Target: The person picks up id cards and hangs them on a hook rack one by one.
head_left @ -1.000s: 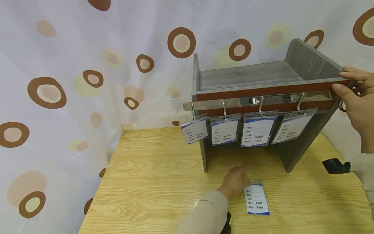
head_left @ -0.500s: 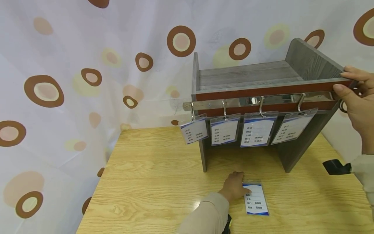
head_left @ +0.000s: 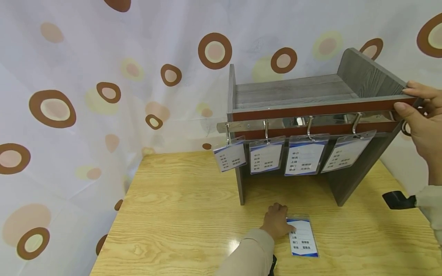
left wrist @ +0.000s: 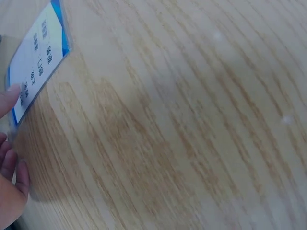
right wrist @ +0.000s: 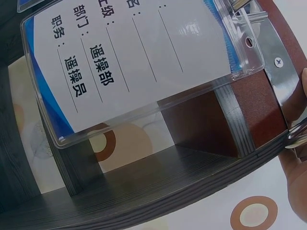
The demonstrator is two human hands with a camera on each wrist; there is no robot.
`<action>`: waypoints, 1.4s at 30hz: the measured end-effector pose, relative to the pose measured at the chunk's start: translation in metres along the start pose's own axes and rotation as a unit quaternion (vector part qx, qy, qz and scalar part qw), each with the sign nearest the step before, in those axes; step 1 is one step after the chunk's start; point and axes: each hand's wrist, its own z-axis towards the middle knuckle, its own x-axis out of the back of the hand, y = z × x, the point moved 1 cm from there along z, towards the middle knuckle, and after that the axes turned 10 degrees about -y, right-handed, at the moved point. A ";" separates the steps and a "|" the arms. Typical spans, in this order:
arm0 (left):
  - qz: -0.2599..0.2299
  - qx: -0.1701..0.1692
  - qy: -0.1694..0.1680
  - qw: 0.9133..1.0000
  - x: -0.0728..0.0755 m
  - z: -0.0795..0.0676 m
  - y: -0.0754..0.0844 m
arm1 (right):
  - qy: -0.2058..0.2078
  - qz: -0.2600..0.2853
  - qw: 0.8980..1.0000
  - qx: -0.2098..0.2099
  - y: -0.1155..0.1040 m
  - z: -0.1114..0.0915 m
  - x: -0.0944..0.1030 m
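Note:
An ID badge [head_left: 303, 238] in a clear sleeve lies flat on the wooden table. My left hand [head_left: 277, 222] is at its upper left edge, the thumb over the printed face. In the left wrist view the thumb [left wrist: 8, 99] overlaps the badge [left wrist: 38, 60], while the bent fingers rest apart from it near the corner. My right hand [head_left: 426, 115] grips the right front corner of a grey wooden shelf [head_left: 293, 90], thumb on the front board. Several badges hang from hooks along its metal strip; one hanging badge [right wrist: 129, 62] fills much of the right wrist view.
The shelf's side panels [head_left: 359, 172] stand on the table [head_left: 172, 214], with an open space under the hanging badges. Behind is a white curtain [head_left: 138, 50] with brown ring patterns. A black strap end [head_left: 398, 200] juts from the right sleeve.
My left hand has drawn slightly back toward me, and its thumb has come over the badge on the table. The right hand keeps its grip on the shelf corner.

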 end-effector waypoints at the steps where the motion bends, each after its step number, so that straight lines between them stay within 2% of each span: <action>1: 0.003 0.002 0.000 1.000 -0.001 0.000 0.000 | 0.002 -0.003 1.000 0.001 0.000 0.000 0.000; 13: 0.016 0.021 0.002 1.000 0.000 0.000 0.006 | 0.013 0.036 0.999 0.000 -0.002 0.002 -0.001; 19: 0.025 0.019 -0.007 0.999 0.006 -0.006 0.007 | 0.012 0.052 0.999 0.001 -0.001 0.002 0.000; 25: 0.035 0.024 -0.013 0.999 0.008 -0.008 0.006 | 0.005 0.035 0.999 0.007 -0.003 0.001 -0.002; 29: 0.015 0.019 -0.016 1.000 0.006 -0.007 0.001 | 0.000 0.074 0.997 0.001 -0.001 0.001 -0.001; 31: -0.015 0.003 -0.015 1.000 0.006 -0.007 -0.002 | 0.002 0.101 0.995 -0.005 0.000 0.001 -0.001; 35: -0.116 -0.036 -0.019 0.992 0.009 -0.007 -0.009 | 0.004 0.056 0.998 -0.017 0.000 0.001 0.000; 38: -0.213 -0.048 -0.014 0.976 0.012 -0.009 -0.012 | 0.004 0.029 0.999 -0.018 -0.001 0.000 0.001; 42: -0.322 -0.060 0.011 0.945 0.016 -0.010 -0.015 | 0.000 0.033 0.999 -0.014 -0.002 -0.001 0.001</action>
